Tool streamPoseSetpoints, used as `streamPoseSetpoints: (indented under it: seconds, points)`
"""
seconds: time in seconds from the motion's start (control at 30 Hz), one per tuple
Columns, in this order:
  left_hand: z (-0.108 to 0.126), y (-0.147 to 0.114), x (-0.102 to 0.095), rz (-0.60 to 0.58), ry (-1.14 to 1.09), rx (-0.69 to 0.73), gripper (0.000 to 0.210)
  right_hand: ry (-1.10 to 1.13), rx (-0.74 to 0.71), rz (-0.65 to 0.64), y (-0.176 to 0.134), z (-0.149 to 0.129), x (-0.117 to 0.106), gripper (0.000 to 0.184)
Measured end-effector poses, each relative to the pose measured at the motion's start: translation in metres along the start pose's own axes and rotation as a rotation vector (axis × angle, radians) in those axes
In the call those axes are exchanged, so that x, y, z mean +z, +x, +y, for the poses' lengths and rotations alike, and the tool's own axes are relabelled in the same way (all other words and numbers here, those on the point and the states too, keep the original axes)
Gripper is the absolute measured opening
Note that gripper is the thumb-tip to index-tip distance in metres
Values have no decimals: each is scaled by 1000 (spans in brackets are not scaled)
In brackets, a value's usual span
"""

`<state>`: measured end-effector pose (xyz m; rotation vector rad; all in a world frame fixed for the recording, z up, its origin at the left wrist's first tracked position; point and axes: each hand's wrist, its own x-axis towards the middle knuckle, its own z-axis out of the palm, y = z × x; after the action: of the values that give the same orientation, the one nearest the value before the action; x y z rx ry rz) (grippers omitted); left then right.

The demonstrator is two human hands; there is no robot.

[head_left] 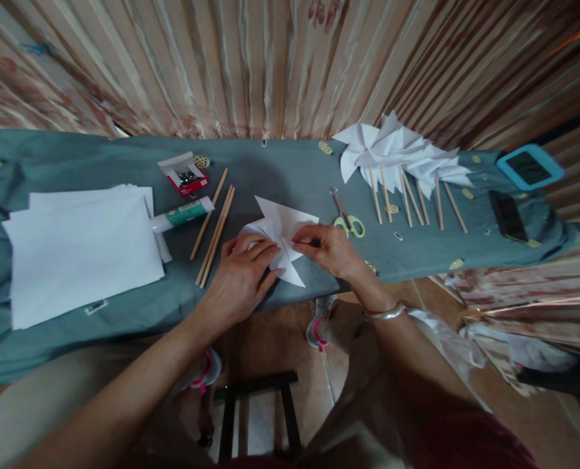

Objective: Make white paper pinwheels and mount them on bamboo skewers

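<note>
Step in hand, as judged: shaping or securing the centre of a four-bladed white paper pinwheel [286, 213]. Landmark: the scissors [344, 213]. The pinwheel lies left of the scissors and a little nearer the wearer, on the teal-covered table [290, 169].

Left hand [244, 270]: farther left of the scissors than the pinwheel's centre; fingers close together over the near-left blades, thumb apart on the near side. Cannot tell whether it grips or only presses. Right hand [332, 247]: just left of the scissors, on their near side; thumb and index narrowed to a pinch on the paper beside the centre.

Next move, as judged, calls for the left hand to steady the blades and the right fingertips to work finely without creasing them.

Orientation: no clear long axis; blades radiate. One tip points away and leftward, one rightward, one toward the wearer and slightly right; the left side is partly hidden.

Left of the scissors: wooden sticks [208, 214], slanting far-right to near-left.
</note>
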<state>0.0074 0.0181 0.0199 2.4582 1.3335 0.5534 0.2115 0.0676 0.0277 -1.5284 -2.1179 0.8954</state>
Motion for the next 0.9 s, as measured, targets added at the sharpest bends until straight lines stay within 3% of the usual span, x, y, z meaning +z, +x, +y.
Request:
streamPoseSetpoints:
  seconds: [0.9]
  points:
    - [3, 5, 9, -31, 11, 28, 41, -107, 44, -6, 6, -10, -1, 10]
